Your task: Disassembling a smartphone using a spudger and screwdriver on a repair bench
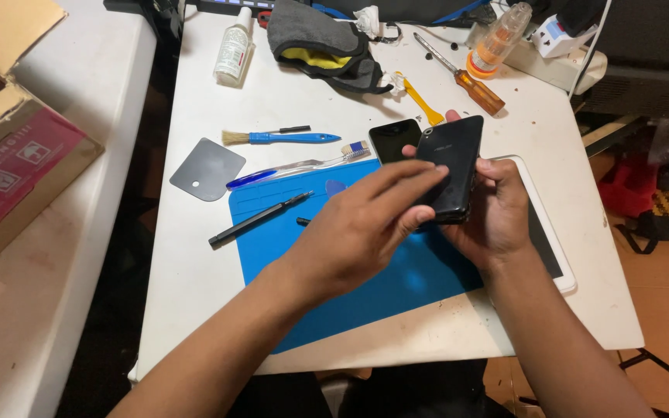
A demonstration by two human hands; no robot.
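Right hand [497, 213] clasps a glossy black phone [452, 162] by its edges — likely slippery, fragile — while left hand's [358, 228] extended fingers rest flat on its back.

Bright, even light falls from above on the white counter [195, 310], with only soft, short shadows under the tools. The glossy black phone [451, 166] carries faint sheen. Focus is sharp throughout; the corners darken and bend slightly outward.
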